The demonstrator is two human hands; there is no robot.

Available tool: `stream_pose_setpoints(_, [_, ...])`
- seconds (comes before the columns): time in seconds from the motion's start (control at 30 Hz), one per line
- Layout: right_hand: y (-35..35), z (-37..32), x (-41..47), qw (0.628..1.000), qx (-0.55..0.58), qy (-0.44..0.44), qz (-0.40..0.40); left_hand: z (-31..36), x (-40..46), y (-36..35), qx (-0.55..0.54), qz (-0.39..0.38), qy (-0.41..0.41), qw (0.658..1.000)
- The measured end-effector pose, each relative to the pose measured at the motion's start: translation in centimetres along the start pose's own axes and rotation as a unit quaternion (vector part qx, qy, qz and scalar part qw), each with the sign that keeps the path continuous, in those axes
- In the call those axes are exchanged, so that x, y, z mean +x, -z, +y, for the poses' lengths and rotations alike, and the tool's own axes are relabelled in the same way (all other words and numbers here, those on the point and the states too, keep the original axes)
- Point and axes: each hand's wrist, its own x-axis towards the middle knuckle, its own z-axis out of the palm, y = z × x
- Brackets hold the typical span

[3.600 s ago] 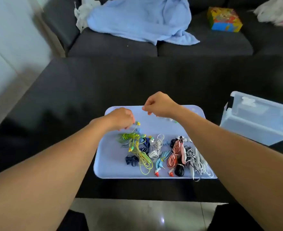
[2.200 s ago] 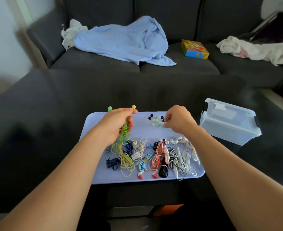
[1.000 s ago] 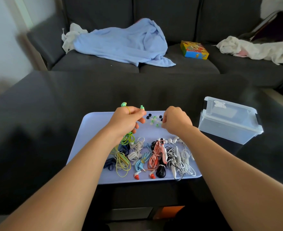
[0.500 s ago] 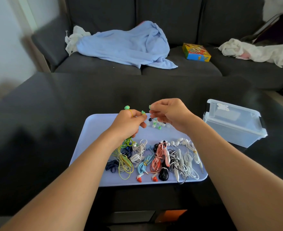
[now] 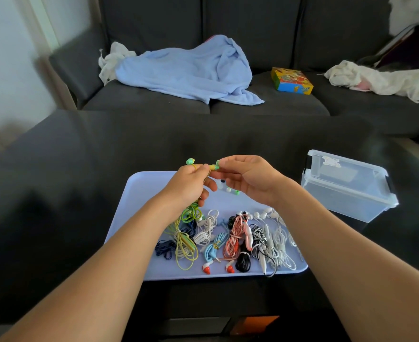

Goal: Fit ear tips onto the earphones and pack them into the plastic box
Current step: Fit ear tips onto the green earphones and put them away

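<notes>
While the dark table [image 5: 80,193] carries everything, the lilac tray [image 5: 134,218] serves as the landmark. Right of the tray, well apart from the hands, stands the clear plastic box [image 5: 346,191], its lid on. On the tray's near half lie bundled earphones [image 5: 235,240] in several colours. Above the tray's far edge the left hand [image 5: 188,186] grips the yellow-green earphone set [image 5: 186,243], fingers curled round the cable near the buds, the coiled cable hanging down to the tray. One bud [image 5: 190,161] already wears a green tip. The right hand [image 5: 248,178] pinches a green ear tip [image 5: 217,164] between thumb and forefinger, right against the second bud held by the left hand. Loose ear tips [image 5: 229,190] lie on the tray below the right hand.

By my reading, the step in hand is seating this second tip. Next comes pressing it fully home, then opening the box lid and laying the set inside.
</notes>
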Motion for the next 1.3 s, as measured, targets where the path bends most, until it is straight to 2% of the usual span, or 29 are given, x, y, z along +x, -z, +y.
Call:
stream_pose_setpoints(0.17, [-0.7,0.1,0.1,0.999,0.006,0.017,0.034,0.1,0.3,-0.2,-0.037,0.034,0.016,0.999])
stream_pose_setpoints(0.33, [-1.1,0.4,0.2,0.998,0.026,0.028,0.041,0.2,0.3,-0.4,-0.019,0.04,-0.011,0.999])
stream_pose_setpoints(0.6, [-0.9,0.2,-0.1,0.993,0.115,-0.012,-0.01,0.0,0.2,-0.1,-0.037,0.054,-0.008,0.998])
stream_pose_setpoints(0.97, [-0.5,0.1,-0.1,0.998,0.06,0.013,0.031,0.1,0.3,-0.4,-0.038,0.047,-0.026,0.998])
stream_pose_setpoints(1.3, [-0.4,0.0,-1.0,0.999,0.012,0.041,0.013,0.2,0.1,-0.9,0.018,0.063,-0.056,0.996])
